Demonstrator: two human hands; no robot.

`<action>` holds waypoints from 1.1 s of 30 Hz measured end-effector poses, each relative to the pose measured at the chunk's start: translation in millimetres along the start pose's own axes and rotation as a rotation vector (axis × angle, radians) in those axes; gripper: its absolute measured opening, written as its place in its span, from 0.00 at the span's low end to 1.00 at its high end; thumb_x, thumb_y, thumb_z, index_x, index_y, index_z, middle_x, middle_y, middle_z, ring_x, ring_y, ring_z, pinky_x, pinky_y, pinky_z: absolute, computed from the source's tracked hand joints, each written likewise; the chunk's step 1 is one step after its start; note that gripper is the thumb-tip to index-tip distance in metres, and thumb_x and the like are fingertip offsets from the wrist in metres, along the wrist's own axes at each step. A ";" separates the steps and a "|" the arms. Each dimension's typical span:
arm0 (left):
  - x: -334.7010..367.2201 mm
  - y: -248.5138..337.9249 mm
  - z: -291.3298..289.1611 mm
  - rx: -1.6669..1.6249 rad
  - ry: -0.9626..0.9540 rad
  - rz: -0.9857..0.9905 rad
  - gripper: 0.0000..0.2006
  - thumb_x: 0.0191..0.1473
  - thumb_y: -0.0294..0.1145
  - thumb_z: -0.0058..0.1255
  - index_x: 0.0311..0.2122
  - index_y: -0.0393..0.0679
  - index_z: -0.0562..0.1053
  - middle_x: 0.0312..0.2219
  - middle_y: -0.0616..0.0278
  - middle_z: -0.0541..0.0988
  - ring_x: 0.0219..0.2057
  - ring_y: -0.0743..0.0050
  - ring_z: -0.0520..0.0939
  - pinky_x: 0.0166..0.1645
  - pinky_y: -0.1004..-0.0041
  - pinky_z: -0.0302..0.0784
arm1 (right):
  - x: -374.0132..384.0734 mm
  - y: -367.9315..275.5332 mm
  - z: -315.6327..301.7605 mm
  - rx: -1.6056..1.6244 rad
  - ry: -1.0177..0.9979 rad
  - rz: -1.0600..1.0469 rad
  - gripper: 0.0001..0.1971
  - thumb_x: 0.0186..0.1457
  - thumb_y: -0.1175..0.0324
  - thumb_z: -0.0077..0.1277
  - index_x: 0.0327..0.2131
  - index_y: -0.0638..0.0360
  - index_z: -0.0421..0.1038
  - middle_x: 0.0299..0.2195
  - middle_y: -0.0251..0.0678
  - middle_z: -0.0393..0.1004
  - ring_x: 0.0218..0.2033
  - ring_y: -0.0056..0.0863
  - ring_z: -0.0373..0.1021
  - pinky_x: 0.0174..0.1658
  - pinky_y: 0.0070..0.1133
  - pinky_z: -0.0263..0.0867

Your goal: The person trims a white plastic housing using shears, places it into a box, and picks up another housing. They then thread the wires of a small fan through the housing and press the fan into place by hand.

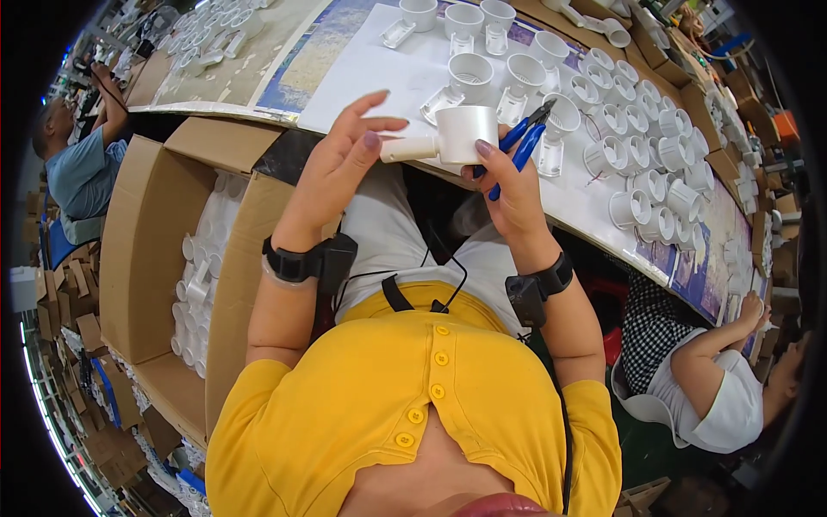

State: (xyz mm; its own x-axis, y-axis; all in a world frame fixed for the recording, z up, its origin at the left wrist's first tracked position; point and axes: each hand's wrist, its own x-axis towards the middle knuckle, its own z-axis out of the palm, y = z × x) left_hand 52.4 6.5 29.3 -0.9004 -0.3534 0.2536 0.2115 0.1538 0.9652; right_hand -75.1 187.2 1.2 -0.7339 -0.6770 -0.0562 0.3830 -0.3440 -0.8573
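Note:
A white cylindrical plastic housing [466, 134], with a slim white box-like arm [408, 149] sticking out to its left, hangs over my lap at the table's near edge. My right hand [515, 194] grips the housing, thumb on its lower right side. That same hand also keeps hold of blue-handled cutting pliers [527, 148], their dark jaws pointing up and right. My left hand [338, 164] is open, its fingers spread beside the arm's free end. Whether its thumb touches the arm, I cannot tell.
Several similar white housings [470, 77] stand on the table [357, 77], with a dense group to the right. A cardboard box [138, 250] holding white parts is at my left. One person [82, 177] sits far left, another [719, 388] at the right.

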 end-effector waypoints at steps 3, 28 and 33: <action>-0.2 3.5 -0.1 -0.241 -0.147 -0.306 0.22 0.59 0.34 0.47 0.57 0.39 0.61 0.48 0.59 0.72 0.47 0.75 0.73 0.51 0.73 0.70 | -0.2 -4.2 -3.8 -0.055 0.011 0.013 0.15 0.51 0.68 0.55 0.40 0.57 0.62 0.35 0.32 0.69 0.33 0.20 0.67 0.34 0.19 0.65; 1.7 -36.4 10.1 -0.310 -0.222 -0.163 0.32 0.49 0.24 0.57 0.60 0.43 0.60 0.52 0.63 0.70 0.51 0.76 0.71 0.54 0.73 0.68 | -25.3 1.3 26.5 -0.416 -0.362 -0.578 0.28 0.42 0.79 0.61 0.42 0.54 0.52 0.51 0.48 0.63 0.54 0.30 0.62 0.53 0.27 0.61; -0.7 -34.9 -3.6 -0.240 -0.230 -0.215 0.28 0.47 0.22 0.58 0.55 0.41 0.65 0.48 0.64 0.73 0.47 0.77 0.74 0.51 0.75 0.70 | -20.5 -0.6 21.5 -0.359 -0.394 -0.546 0.27 0.42 0.81 0.59 0.42 0.54 0.52 0.51 0.48 0.63 0.55 0.31 0.60 0.55 0.29 0.58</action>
State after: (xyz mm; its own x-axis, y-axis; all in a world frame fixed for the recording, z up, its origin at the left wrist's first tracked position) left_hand 47.0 -2.0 -4.2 -0.9898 -0.1339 0.0493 0.0670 -0.1309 0.9891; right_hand -48.2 187.4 13.9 -0.4867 -0.6769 0.5521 -0.2317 -0.5094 -0.8288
